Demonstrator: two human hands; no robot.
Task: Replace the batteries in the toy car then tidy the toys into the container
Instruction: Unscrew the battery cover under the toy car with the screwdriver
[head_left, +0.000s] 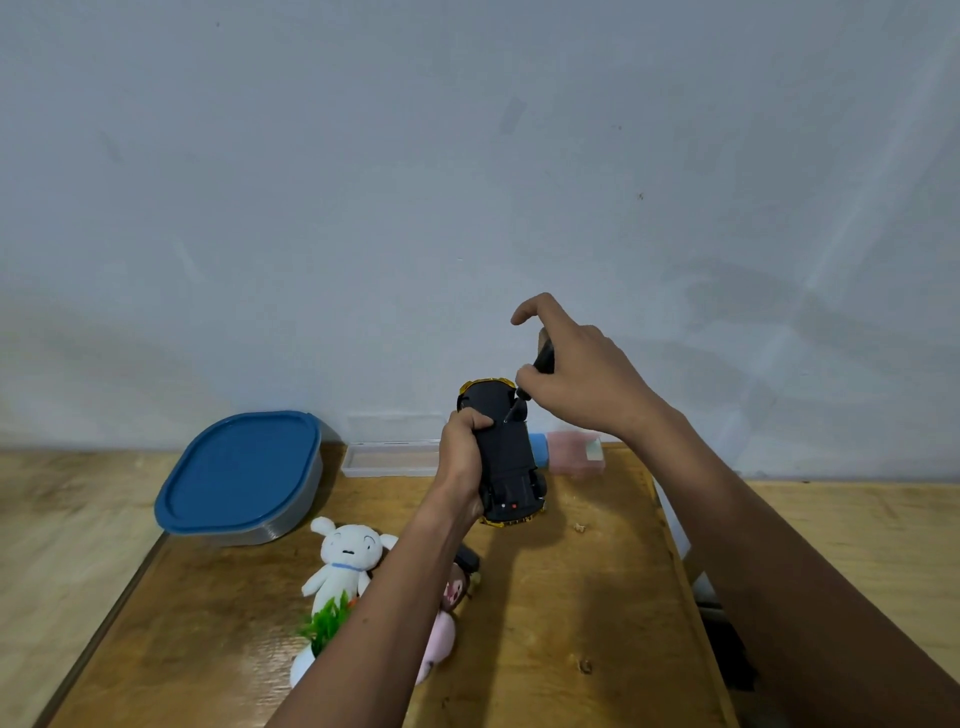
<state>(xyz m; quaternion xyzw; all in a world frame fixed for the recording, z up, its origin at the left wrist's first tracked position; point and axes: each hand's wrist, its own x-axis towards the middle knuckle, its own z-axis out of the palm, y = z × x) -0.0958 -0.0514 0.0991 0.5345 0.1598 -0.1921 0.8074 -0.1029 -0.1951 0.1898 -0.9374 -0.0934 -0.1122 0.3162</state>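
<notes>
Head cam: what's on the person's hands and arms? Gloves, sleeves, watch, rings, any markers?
Nothing worn that shows. The left hand and right hand are bare, with no gloves, rings, tape or markers visible. Neither wrist shows a watch or band. The left forearm and right forearm are uncovered down to the frame edge, with no sleeve in view.

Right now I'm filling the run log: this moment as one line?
left hand: holds car | right hand: grips screwdriver, tip on car underside | container: closed | plush toys: on table
</notes>
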